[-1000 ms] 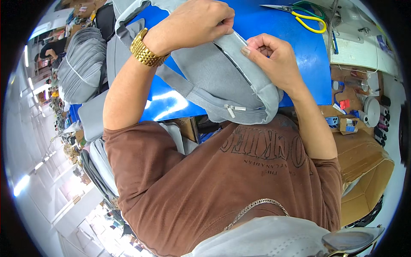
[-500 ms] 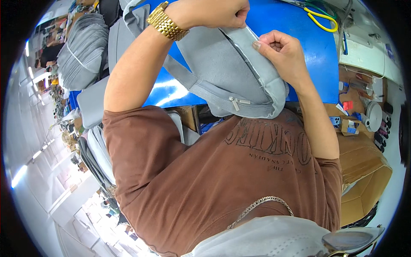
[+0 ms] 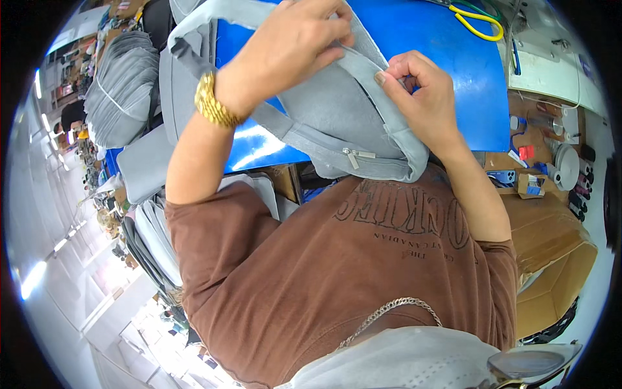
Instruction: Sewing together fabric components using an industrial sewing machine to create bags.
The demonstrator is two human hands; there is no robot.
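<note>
A grey fabric bag piece [image 3: 337, 123] with a zip and a metal zip pull [image 3: 353, 157] lies over the near edge of the blue table [image 3: 447, 71]. My left hand [image 3: 291, 48], with a gold watch [image 3: 212, 102] on the wrist, grips the upper seam of the grey bag from above. My right hand [image 3: 418, 97] pinches the same grey seam edge a little to the right, fingers closed on the fabric. The bag's lower edge hangs toward my brown shirt.
Yellow-handled scissors [image 3: 479, 21] lie at the table's far edge. Stacks of grey fabric pieces [image 3: 123, 84] sit at the left, with more below the table edge. A cardboard box [image 3: 551, 246] stands at the right, beside a wooden bench with small items [image 3: 551, 155].
The view has shifted so the bag and both hands sit lower and larger in the frame. Both hands keep hold of the grey seam, the left one closing further over it.
</note>
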